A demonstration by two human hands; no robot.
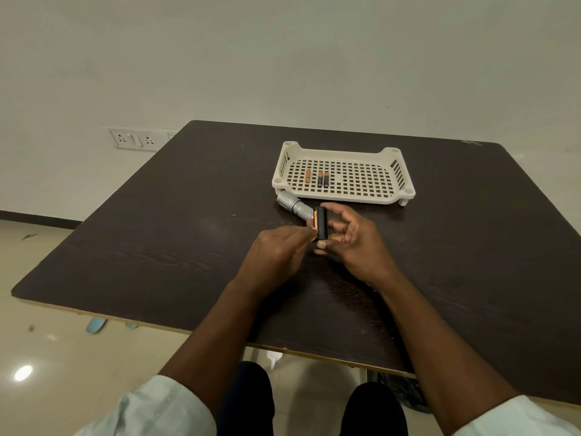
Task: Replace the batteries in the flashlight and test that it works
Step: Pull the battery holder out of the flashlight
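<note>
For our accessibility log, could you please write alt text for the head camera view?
A person's right hand holds a black battery holder upright while the left hand works at its side, over a dark table. Behind lie a silver flashlight and a white tray holding three batteries.

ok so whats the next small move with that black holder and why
Probably press the battery at the left hand fingertips into the black battery holder, which the right hand holds upright. An orange cell end shows at its left side, three batteries lie in the tray, and the flashlight lies on the table.
</note>
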